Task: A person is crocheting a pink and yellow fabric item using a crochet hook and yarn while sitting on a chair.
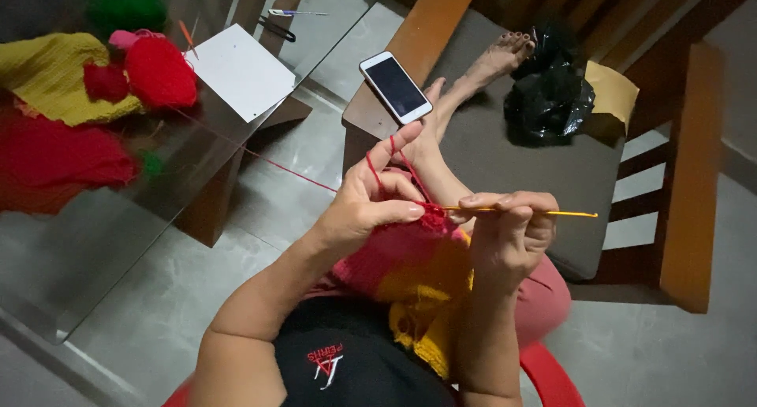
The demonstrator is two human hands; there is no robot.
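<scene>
Crocheting, seen from the head camera, the only view.

Left hand (371, 206): fingers closed in a pinch on the red-and-yellow crochet piece (410, 273), thumb pressed near the working edge. Red yarn (272, 161) runs over the raised index finger, then off across the floor gap to the red yarn ball (162, 72) on the glass table (95, 249).

Right hand (509, 233): fingers curled shut round the yellow crochet hook (552, 213), held about level, its tail pointing right. The tip meets the work just beside the left thumb; whether a loop sits on it I cannot tell, too small.

The piece lies in the lap, draped down over the knee, red part uppermost, yellow below.

Judgement on doing this stitch well: hold the strand taut over the index finger so the hook catches it cleanly; keep the pinch close under the stitch so the fabric does not twist; draw through with a small turn of the hook, not a pull. The long free run of yarn could snag on the table edge.

Nearby: a smartphone (396, 87) on the wooden chair arm, a black plastic bag (548, 99) on the seat cushion, a white paper sheet (240, 72) and yellow knitted fabric (51, 76) on the table.
</scene>
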